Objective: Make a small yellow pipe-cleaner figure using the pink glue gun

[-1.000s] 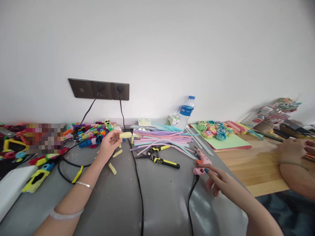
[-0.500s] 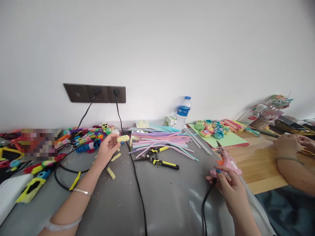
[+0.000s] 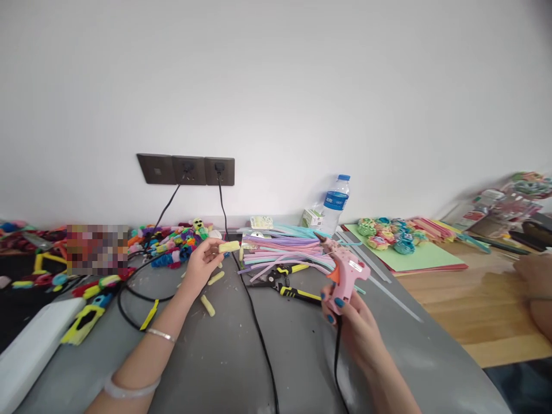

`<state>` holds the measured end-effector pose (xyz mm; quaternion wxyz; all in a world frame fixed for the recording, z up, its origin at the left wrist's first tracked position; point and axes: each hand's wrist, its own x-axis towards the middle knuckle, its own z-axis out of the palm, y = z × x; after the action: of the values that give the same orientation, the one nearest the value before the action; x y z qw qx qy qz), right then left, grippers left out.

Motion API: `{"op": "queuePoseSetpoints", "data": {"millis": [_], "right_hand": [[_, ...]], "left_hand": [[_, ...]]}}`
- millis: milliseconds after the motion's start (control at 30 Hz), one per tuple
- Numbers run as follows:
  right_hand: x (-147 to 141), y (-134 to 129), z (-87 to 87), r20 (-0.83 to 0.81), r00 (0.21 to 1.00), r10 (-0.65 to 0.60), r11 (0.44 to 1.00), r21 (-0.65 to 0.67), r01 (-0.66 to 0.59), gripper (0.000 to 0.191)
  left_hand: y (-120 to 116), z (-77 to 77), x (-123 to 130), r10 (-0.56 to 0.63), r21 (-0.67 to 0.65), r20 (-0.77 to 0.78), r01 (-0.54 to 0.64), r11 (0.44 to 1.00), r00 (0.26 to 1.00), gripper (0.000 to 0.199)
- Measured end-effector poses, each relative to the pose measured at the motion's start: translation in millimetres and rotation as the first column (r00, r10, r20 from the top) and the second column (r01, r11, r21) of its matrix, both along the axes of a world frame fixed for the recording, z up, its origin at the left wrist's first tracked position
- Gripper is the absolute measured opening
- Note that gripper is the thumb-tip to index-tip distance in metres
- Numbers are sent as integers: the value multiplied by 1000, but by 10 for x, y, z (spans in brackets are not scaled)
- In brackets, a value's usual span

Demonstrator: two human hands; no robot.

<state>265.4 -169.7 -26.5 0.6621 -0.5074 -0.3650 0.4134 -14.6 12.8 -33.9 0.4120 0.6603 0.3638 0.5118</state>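
Note:
Between the fingertips of my left hand (image 3: 203, 260) is a short, fuzzy, pale yellow piece (image 3: 229, 246), which looks like folded pipe cleaner. Several similar yellow pieces (image 3: 207, 305) lie on the grey table just below that hand. My right hand (image 3: 351, 316) is closed around the handle of a pink glue gun (image 3: 347, 272), its nozzle tilted up and to the left. A black cord runs down from the handle. Behind the gun spread pastel pipe cleaners (image 3: 284, 247), and black-and-yellow wire strippers (image 3: 297, 293) lie in front of them, partly covered by my right hand.
A water bottle (image 3: 336, 201) and small box (image 3: 312, 218) stand by the wall. Colourful pipe-cleaner pieces (image 3: 172, 247) are heaped left, near a white box (image 3: 34, 345). Black cords reach the sockets (image 3: 185, 171). Rosettes (image 3: 388, 233) sit on green paper (image 3: 431, 257). A co-worker's hand (image 3: 535, 273) is far right.
My right hand has lifted the glue gun and brought it left, nearer the pipe cleaners. My left hand still pinches the yellow piece. The view has swung slightly left.

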Motion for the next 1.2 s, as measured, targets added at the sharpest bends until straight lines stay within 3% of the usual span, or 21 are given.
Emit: {"op": "queuePoseSetpoints", "data": {"millis": [133, 333, 600, 700, 833, 967, 1200], "right_hand": [[-249, 253, -21, -18, 980, 196, 978, 75, -194, 35], [-581, 558, -111, -180, 943, 279, 959, 99, -265, 31], [-647, 561, -76, -327, 782, 530, 848, 171, -502, 42], [-666, 559, -147, -255, 831, 494, 869, 166, -466, 40], [-729, 558, -269, -18, 927, 374, 923, 109, -370, 40], [-768, 540, -318, 102, 918, 384, 915, 89, -393, 40], [-803, 501, -249, 198, 887, 418, 898, 55, -436, 38]], "left_hand": [[-14, -4, 11, -11, -3, -19, 11, 1000, 1000, 22], [-45, 19, 23, -8, 10, -118, 9, 1000, 993, 21], [-68, 45, 42, 1, 20, -125, 1, 1000, 992, 20], [-92, 58, 53, 13, 38, -128, -9, 999, 992, 18], [-111, 60, 64, 28, 58, -144, -19, 998, 989, 17], [-111, 36, 77, 31, 82, -147, -19, 996, 989, 18], [-147, 38, 94, -4, 140, -185, 31, 990, 983, 15]]}}
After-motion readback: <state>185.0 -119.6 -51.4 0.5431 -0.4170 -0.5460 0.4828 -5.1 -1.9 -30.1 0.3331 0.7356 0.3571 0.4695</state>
